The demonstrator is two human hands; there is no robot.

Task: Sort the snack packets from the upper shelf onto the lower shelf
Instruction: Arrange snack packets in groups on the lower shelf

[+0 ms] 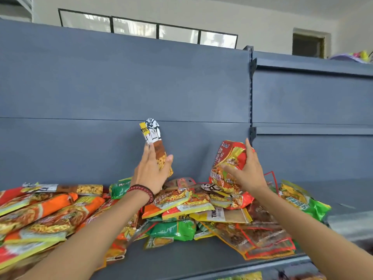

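My left hand (151, 170) grips a narrow white, yellow and brown snack packet (153, 138), held upright above the pile. My right hand (247, 170) holds a red and yellow noodle packet (228, 158), lifted just over the heap. Below both hands, a loose pile of snack packets (181, 205) in orange, green, red and yellow covers the grey upper shelf (181, 257). Orange noodle packets (46, 215) lie stacked at the left. Only a sliver of the lower shelf's packets (248, 276) shows at the bottom edge.
A grey back panel (121, 87) rises behind the pile. A slotted upright post (250, 93) separates this bay from the bay on the right, whose shelves (312, 66) hold some purple and yellow items (355, 56) on top. Bare shelf surface lies at front centre.
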